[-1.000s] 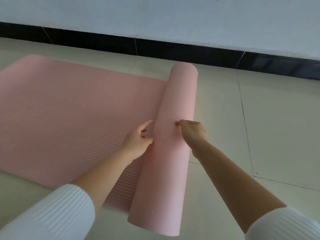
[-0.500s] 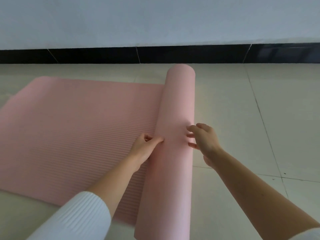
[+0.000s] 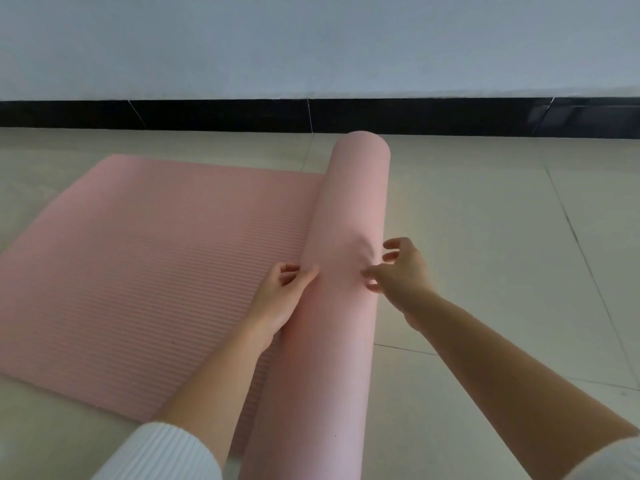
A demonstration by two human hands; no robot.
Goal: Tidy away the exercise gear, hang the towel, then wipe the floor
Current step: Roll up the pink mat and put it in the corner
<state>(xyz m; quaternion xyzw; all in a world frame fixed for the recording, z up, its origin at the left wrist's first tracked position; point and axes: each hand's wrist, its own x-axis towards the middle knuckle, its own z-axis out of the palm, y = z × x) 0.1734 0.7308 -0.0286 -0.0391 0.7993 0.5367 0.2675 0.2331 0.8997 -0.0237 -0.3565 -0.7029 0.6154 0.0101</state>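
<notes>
A pink ribbed exercise mat (image 3: 149, 258) lies flat on the tiled floor to the left. Its right part is rolled into a thick roll (image 3: 346, 220) that runs from near the wall down past the bottom edge of the view. My left hand (image 3: 280, 296) presses against the roll's left side where it meets the flat mat, fingers curled and thumb on the roll. My right hand (image 3: 398, 268) is at the roll's right side, fingers spread, fingertips touching or just off its surface. No towel is in view.
Pale floor tiles (image 3: 502, 237) stretch to the right of the roll. A black skirting strip (image 3: 207, 114) runs along the foot of a white wall (image 3: 311, 43) just beyond the roll's far end.
The roll has turned a little further left over the flat mat. My right hand has slipped from the top of the roll to its right side and spread its fingers.
</notes>
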